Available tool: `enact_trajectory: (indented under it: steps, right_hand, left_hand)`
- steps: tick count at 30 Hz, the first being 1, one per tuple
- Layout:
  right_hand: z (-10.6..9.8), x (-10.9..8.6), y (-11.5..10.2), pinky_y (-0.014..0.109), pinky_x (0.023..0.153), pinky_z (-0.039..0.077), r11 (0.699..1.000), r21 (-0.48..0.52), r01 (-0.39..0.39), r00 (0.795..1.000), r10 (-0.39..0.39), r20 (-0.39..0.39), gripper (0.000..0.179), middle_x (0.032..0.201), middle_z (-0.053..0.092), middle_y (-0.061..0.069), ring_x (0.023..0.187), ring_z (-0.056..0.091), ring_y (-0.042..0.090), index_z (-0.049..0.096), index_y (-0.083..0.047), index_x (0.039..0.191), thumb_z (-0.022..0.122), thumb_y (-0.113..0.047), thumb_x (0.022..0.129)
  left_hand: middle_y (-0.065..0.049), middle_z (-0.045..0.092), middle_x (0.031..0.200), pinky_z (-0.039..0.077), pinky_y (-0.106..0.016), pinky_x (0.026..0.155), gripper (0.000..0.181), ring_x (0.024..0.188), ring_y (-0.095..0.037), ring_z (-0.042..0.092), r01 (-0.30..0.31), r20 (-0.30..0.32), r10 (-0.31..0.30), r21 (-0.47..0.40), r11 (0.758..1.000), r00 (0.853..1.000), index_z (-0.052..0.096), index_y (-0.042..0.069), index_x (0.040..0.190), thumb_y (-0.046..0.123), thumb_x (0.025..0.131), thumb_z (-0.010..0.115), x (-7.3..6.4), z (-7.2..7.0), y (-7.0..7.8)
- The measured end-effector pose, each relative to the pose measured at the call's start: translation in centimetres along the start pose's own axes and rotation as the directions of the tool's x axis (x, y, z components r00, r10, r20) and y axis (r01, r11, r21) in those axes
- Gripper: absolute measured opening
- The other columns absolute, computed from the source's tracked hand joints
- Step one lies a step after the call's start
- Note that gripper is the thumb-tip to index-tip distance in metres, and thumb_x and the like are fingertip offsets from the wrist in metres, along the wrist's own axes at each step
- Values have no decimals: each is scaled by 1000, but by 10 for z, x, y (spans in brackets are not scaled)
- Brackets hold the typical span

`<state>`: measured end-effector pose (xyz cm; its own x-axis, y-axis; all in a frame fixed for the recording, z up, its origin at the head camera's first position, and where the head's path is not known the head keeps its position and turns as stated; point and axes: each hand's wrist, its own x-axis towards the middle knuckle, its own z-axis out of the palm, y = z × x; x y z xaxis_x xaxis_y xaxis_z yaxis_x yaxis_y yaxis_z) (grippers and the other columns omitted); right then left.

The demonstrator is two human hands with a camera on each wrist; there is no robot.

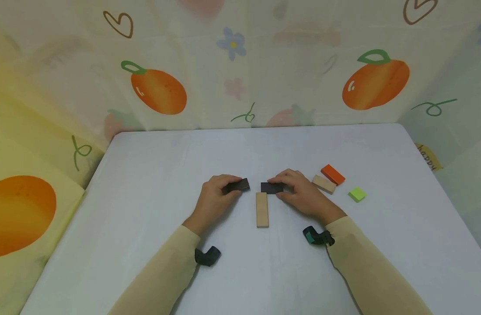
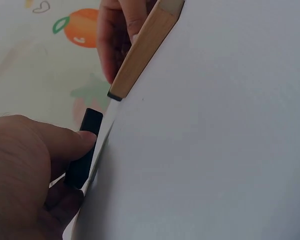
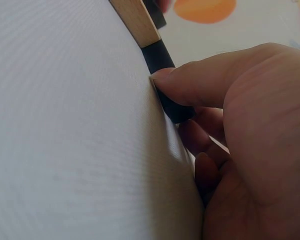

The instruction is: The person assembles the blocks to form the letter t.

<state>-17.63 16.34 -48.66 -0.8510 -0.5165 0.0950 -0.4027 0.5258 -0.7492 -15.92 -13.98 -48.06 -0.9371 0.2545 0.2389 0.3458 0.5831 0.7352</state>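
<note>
My left hand (image 1: 214, 199) pinches a black block (image 1: 244, 184) between thumb and fingers, a little left of the middle of the table. That block sits slightly askew in the head view. With thumb and fingers, my right hand (image 1: 305, 197) grips a second black block (image 1: 268, 188), lying crosswise at the far end of a plain wooden block (image 1: 262, 211). The wooden block points toward me. In the right wrist view, the black block (image 3: 159, 54) meets the end of the wooden block (image 3: 137, 22). A gap separates the two black blocks.
Beyond my right hand lie an orange block (image 1: 332, 174), another wooden block (image 1: 324, 184) against it, and a small lime-green block (image 1: 357, 194). The white table (image 1: 165, 157) ends at a patterned cloth (image 1: 240, 78) behind. Each wrist wears a small black camera (image 1: 207, 256).
</note>
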Motion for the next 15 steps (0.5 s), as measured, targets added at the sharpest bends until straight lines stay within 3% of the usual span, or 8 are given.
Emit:
enact_trajectory:
  steps: [7, 15]
  right_hand:
    - [1, 0, 2, 55, 115, 42, 1000, 12, 12, 1000, -12, -6, 40, 138, 64, 3, 137, 50, 31, 74, -14, 142, 77, -5, 103]
    - [0, 1, 2, 56, 113, 42, 1000, 6, 27, 1000, -27, -7, 41, 138, 64, 4, 135, 50, 32, 74, -14, 142, 77, -4, 102]
  left_hand:
    - [-4, 78, 126, 53, -43, 100, 32, 115, -26, 66, -39, 40, 39, 4, 999, 998, 81, 7, 126, 5, 94, 88, 11, 13, 3]
    - [-1, 79, 123, 54, -41, 96, 32, 111, -24, 66, -79, 72, 78, 18, 997, 994, 83, 9, 124, 6, 93, 90, 13, 17, 4]
